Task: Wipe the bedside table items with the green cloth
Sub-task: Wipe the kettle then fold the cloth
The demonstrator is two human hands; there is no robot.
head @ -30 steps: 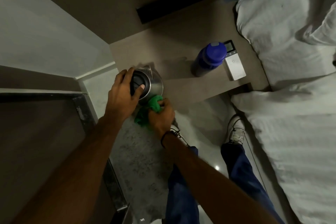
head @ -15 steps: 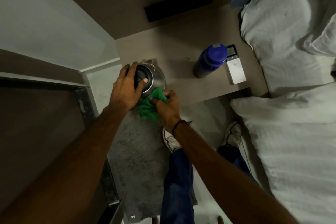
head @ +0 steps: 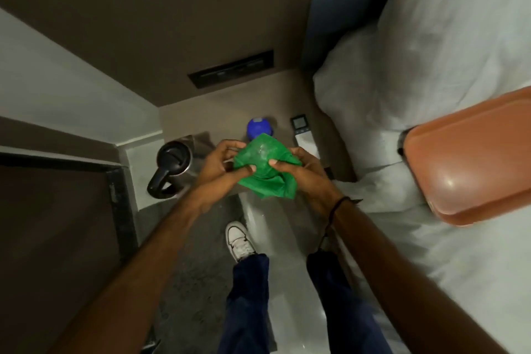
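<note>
a bedside table [head: 184, 115] is seen from above, tucked between a wall on the left and a bed on the right. at the table's left front corner one steel kettle [head: 172, 165] with a black lid and handle stands upright, untouched. just right of it, above the table's front edge, the left hand [head: 219, 169] is held with fingers curled and thumb pressed down, pinching the left side of one green cloth [head: 265, 169]. the cloth is bunched and held in the air between both hands, not touching any item. behind the cloth, toward the middle of the table, one blue bottle [head: 258, 129] is partly hidden; only its cap is seen. the right hand [head: 304, 174], with a dark band at the wrist, is closed on the cloth's right side, thumb on top. along the table's right edge one white remote [head: 304, 138] with a small screen lies flat. on the bed at far right one orange case [head: 471, 158] is partly seen.

the cloth appears to be being refolded before the next item is wiped. the bottle is tall and narrow, so it could be tipped if wiped without being steadied. the remote could be pushed off the right edge by a sideways swipe, and its buttons could be pressed by a firm rub.
</note>
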